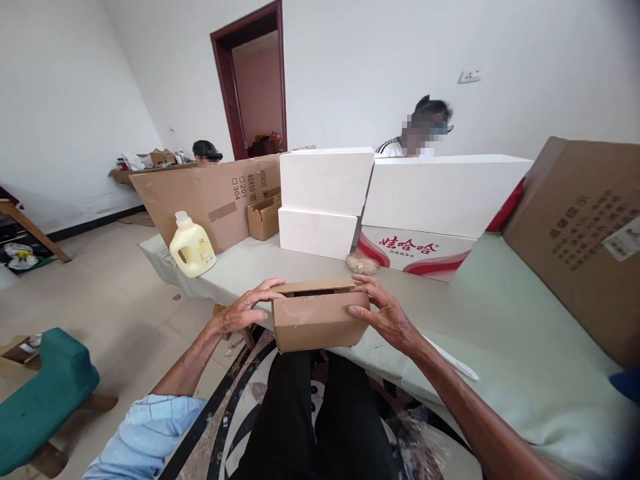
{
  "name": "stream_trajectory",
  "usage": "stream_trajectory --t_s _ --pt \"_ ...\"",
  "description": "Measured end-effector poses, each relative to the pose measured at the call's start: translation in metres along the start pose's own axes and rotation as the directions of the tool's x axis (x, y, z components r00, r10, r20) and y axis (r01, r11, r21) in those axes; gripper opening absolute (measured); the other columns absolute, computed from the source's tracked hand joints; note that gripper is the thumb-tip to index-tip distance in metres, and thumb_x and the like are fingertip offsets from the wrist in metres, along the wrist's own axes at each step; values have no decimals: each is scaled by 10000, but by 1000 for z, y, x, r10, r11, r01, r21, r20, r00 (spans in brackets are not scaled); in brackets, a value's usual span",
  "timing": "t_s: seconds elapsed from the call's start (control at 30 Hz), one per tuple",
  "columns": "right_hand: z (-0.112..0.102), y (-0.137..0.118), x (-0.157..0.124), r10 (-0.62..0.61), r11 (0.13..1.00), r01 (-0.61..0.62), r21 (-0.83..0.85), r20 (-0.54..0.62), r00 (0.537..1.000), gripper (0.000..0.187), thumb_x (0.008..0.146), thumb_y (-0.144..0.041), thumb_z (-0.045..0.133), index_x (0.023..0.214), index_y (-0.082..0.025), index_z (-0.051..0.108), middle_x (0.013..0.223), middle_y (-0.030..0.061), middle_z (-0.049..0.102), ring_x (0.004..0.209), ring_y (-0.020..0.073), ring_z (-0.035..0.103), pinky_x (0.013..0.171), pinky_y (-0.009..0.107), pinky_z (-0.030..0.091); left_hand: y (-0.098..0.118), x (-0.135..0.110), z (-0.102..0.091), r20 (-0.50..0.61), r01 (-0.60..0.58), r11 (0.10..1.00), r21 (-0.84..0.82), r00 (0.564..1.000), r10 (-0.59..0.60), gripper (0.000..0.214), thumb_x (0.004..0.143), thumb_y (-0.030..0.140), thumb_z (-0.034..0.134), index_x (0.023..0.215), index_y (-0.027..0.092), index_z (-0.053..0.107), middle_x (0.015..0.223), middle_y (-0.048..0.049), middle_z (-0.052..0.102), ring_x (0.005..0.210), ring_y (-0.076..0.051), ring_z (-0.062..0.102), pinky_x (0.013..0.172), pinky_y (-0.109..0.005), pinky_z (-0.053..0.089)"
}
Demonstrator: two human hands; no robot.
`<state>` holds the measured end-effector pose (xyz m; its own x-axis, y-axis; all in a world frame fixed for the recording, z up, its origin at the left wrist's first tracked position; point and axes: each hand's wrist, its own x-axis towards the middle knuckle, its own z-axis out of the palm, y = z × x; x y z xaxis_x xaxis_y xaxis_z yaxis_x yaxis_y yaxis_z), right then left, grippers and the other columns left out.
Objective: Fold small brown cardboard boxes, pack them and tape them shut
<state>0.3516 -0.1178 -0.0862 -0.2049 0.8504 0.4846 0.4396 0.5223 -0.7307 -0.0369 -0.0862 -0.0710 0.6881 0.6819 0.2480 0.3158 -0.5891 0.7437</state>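
Observation:
A small brown cardboard box (320,321) sits at the near edge of the cloth-covered table, just above my lap. Its top flap stands a little raised, leaving a dark slit along the top; the contents cannot be made out. My left hand (247,308) grips the box's left end, fingers over the top edge and thumb low at the side. At the right end, my right hand (385,313) holds the corner, with its thumb on the front face and fingers on the flap. Behind the box lies a small clear-wrapped beige bundle (363,263).
White boxes (320,233) and a red-and-white carton (420,252) stand across the table (520,300). A yellow jug (193,247) is at left, near a large carton (215,200). Another carton (575,220) leans at right. Two people sit beyond. A green-covered stool (50,380) stands lower left.

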Motion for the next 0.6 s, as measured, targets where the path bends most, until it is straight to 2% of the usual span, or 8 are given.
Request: stream_trajectory --t_s 0.07,0.13,0.2,0.27,0.33,0.4,0.5,0.6 --pt "4 1 -7 -26 1000 26 4 -42 999 406 916 -663 782 1106 -308 737 1577 116 571 1477 360 538 1171 566 507 6 -1 -7 -20 52 999 13 998 -52 544 920 256 533 1435 284 707 1732 -66 462 1597 -348 444 1274 -517 439" --pt "8 -3 -15 -69 998 68 -14 -71 995 347 935 -616 783 1096 -315 728 1568 118 578 1460 351 558 1162 563 520 11 1 -10 -85 96 994 56 992 -91 551 983 262 484 1505 280 660 1648 -76 552 1528 -315 520 1250 -472 466" --pt "9 -11 -20 -121 992 117 -51 -82 989 264 963 -555 771 1077 -324 714 1547 109 607 1441 339 581 1162 564 522 14 5 -8 -127 134 986 96 984 -122 528 1034 330 487 1538 266 628 1549 -91 620 1440 -303 586 1209 -452 498" --pt "7 -20 -22 -172 982 166 -88 -55 984 207 985 -524 752 1020 -326 702 1495 98 666 1398 337 617 1152 576 525 16 9 -4 -124 184 976 118 978 -169 512 1048 410 520 1529 276 635 1512 -97 634 1400 -314 607 1147 -447 540" --pt "1 -28 -19 -200 973 202 -116 27 979 222 993 -534 737 956 -318 702 1419 91 729 1331 351 662 1135 600 527 15 14 2 -108 214 967 136 974 -200 518 1030 468 578 1512 293 650 1514 -102 633 1432 -344 581 1127 -454 550" --pt "-8 -31 -12 -195 968 214 -133 144 970 242 991 -559 734 982 -318 738 1378 84 761 1297 367 689 1162 628 496 13 17 7 -92 204 967 155 977 -191 526 1012 505 624 1490 291 673 1496 -110 649 1461 -362 556 1152 -467 527" --pt "-19 -32 3 -144 966 204 -160 325 935 309 983 -577 740 1170 -337 795 1420 71 747 1341 380 677 1229 628 439 10 22 12 -43 152 971 186 988 -146 520 1018 550 631 1440 257 713 1443 -128 673 1375 -343 612 1162 -462 508" --pt "-20 -37 14 -113 937 250 -245 465 878 394 959 -530 774 1307 -344 791 1505 66 694 1389 381 644 1207 572 480 8 23 16 12 113 971 211 993 -118 529 1017 603 625 1382 238 742 1414 -128 680 1318 -332 627 1169 -453 486"
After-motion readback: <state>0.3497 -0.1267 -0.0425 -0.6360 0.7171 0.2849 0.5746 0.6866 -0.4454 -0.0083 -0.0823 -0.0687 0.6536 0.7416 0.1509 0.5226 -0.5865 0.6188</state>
